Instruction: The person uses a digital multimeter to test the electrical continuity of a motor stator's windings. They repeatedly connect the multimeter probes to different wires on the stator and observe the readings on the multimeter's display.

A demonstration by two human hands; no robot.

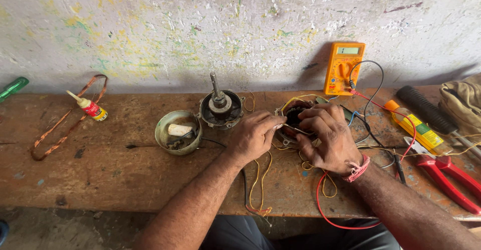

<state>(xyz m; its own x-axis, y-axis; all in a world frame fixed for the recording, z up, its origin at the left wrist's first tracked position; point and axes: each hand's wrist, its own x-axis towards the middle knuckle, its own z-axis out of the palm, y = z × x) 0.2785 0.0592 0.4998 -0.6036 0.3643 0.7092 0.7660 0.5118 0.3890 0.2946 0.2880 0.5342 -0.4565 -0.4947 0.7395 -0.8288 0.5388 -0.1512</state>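
Working over the motor coil, a thin metal tool is pinched by both hands' grips: left hand, right hand; fine wires could be nicked if it slips.

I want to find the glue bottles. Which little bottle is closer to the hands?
The orange-capped yellow bottle beside the red pliers; the white-nozzled one lies far off by the copper wire loop.
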